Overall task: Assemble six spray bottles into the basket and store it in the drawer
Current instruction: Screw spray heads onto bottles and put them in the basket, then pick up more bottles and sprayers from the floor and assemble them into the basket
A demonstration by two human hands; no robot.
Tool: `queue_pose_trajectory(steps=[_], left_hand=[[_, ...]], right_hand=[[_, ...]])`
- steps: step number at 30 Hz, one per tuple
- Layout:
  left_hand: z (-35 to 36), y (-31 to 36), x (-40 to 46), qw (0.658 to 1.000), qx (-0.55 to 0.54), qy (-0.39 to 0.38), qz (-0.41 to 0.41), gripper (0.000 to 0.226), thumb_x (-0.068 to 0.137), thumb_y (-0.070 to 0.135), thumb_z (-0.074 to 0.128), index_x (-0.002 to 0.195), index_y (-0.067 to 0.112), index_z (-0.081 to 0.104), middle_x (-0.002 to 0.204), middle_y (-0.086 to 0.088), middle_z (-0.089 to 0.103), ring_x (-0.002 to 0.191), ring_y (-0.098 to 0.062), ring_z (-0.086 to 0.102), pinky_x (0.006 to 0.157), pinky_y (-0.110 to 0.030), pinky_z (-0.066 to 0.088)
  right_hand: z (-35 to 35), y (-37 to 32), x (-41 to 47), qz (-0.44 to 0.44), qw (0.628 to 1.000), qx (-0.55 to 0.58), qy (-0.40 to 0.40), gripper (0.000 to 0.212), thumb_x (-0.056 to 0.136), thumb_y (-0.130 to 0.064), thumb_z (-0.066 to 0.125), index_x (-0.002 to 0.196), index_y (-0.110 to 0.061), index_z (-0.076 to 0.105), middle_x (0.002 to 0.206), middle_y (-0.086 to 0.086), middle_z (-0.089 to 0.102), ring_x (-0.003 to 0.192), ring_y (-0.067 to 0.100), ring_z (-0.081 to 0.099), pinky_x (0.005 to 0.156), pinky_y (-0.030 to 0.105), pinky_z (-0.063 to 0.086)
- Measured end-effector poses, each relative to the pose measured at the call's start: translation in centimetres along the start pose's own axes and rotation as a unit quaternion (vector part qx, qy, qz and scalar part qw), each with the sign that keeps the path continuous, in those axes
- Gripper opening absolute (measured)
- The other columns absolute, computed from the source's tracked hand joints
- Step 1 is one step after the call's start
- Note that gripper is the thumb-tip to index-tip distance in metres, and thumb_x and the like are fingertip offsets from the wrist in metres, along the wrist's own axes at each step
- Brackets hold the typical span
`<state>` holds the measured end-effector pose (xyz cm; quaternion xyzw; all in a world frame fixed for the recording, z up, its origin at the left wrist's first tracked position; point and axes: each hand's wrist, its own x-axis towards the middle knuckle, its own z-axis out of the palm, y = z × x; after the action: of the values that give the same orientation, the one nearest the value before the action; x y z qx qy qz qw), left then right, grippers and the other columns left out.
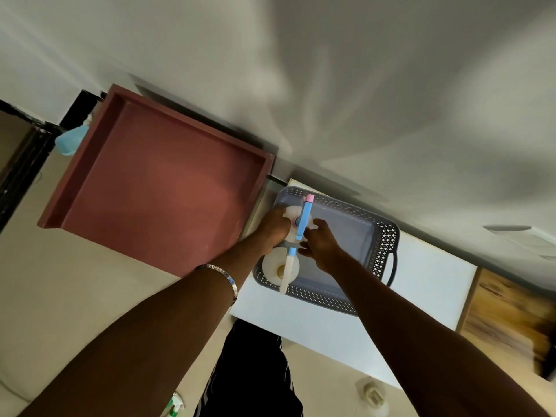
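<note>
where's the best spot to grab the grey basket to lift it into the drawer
Likely the dark loop handle on the short end wall of the grey basket, coming from that open end. It sticks out clear of the perforated wall, so fingers can curl through it. The opposite end is crowded by both hands and the spray bottles, so its handle, if any, is hidden.

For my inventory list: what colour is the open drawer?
The drawer is reddish brown, inside and on its rim, as the head view shows.
</note>
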<state>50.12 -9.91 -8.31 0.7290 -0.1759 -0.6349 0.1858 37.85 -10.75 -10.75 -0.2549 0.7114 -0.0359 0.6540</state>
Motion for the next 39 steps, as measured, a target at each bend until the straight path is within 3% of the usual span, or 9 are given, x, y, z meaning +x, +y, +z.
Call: queue_pose_trajectory(steps=[4,11,15,20,23,26,29,34,39], left_hand=[[0.3,-0.2,0.0,1.0,0.002,-0.008,0.0,0.036,0.099,0.023,0.048,0.133,0.011,0.049,0.131,-0.016,0.055,0.121,-0.029,0.054,0.104,-0.038,0.044],[-0.4,-0.6,-0.1,0.997,0.063,-0.007,0.041,0.039,0.102,0.02,0.04,0.14,0.014,0.044,0.137,-0.013,0.052,0.124,-0.029,0.052,0.092,-0.03,0.043],[-1.9,-0.2,-1.7,0.986,0.134,-0.01,0.1,0.037,0.098,0.017,0.047,0.135,0.013,0.05,0.134,-0.012,0.056,0.121,-0.028,0.055,0.1,-0.036,0.049],[-4.2,0.5,-5.3,0.966,0.194,0.009,0.169,0.03,0.095,0.018,0.051,0.123,0.008,0.058,0.12,-0.014,0.064,0.109,-0.028,0.062,0.096,-0.043,0.052],[-5.2,0.3,-8.2,0.952,0.224,0.044,0.203,0.025,0.093,0.017,0.053,0.114,0.004,0.059,0.11,-0.015,0.067,0.099,-0.031,0.065,0.078,-0.032,0.055],[-5.7,-0.7,-11.3,0.939,0.244,0.084,0.226,0.015,0.091,0.011,0.053,0.098,-0.001,0.059,0.096,-0.024,0.064,0.087,-0.036,0.062,0.058,-0.023,0.042],[-5.9,-2.6,-14.8,0.924,0.27,0.128,0.237,0.014,0.094,0.017,0.053,0.1,0.006,0.06,0.097,-0.018,0.067,0.069,-0.017,0.057,0.065,-0.021,0.041],[-5.1,-7.0,-20.0,0.923,0.26,0.181,0.218,0.043,0.092,0.019,0.054,0.134,0.008,0.053,0.133,-0.011,0.059,0.123,-0.028,0.053,0.107,-0.035,0.04],[-3.0,-12.5,-26.1,0.937,0.2,0.213,0.19,0.049,0.091,0.019,0.055,0.139,0.009,0.049,0.14,-0.014,0.052,0.131,-0.029,0.046,0.109,-0.04,0.039]], right_hand=[[0.4,0.1,-0.1,-0.004,1.0,0.0,0.0,0.051,0.101,-0.024,0.054,0.146,-0.019,0.029,0.138,0.015,0.05,0.121,0.037,0.057,0.101,0.048,0.051],[-0.5,0.4,-1.3,-0.083,0.992,-0.094,0.02,0.051,0.099,-0.03,0.055,0.144,-0.017,0.034,0.143,0.016,0.048,0.114,0.027,0.052,0.099,0.044,0.049],[-1.6,-0.1,-3.4,-0.107,0.976,-0.184,0.042,0.06,0.102,-0.024,0.048,0.155,-0.016,0.022,0.159,0.014,0.032,0.138,0.033,0.042,0.111,0.051,0.042],[-2.7,-1.5,-7.7,-0.176,0.934,-0.306,0.057,0.06,0.102,-0.021,0.049,0.155,-0.011,0.023,0.16,0.014,0.03,0.145,0.031,0.035,0.117,0.047,0.034],[-3.2,-2.1,-10.5,-0.223,0.892,-0.387,0.069,0.061,0.101,-0.018,0.049,0.155,-0.007,0.023,0.16,0.016,0.03,0.146,0.032,0.033,0.118,0.044,0.031],[-3.8,-2.3,-13.0,-0.256,0.864,-0.428,0.072,0.061,0.101,-0.017,0.05,0.155,-0.006,0.024,0.159,0.018,0.031,0.146,0.033,0.032,0.117,0.043,0.03],[-4.2,-1.7,-15.6,-0.284,0.84,-0.457,0.065,0.06,0.1,-0.016,0.052,0.154,-0.005,0.027,0.158,0.018,0.033,0.145,0.033,0.034,0.117,0.043,0.032],[-5.1,0.2,-19.6,-0.35,0.782,-0.513,0.059,0.062,0.097,-0.014,0.056,0.151,-0.002,0.029,0.155,0.02,0.037,0.143,0.034,0.035,0.115,0.037,0.029],[-5.5,3.1,-24.6,-0.435,0.726,-0.532,0.023,0.048,0.09,-0.002,0.058,0.137,0.001,0.048,0.139,0.025,0.053,0.128,0.039,0.049,0.102,0.035,0.037]])
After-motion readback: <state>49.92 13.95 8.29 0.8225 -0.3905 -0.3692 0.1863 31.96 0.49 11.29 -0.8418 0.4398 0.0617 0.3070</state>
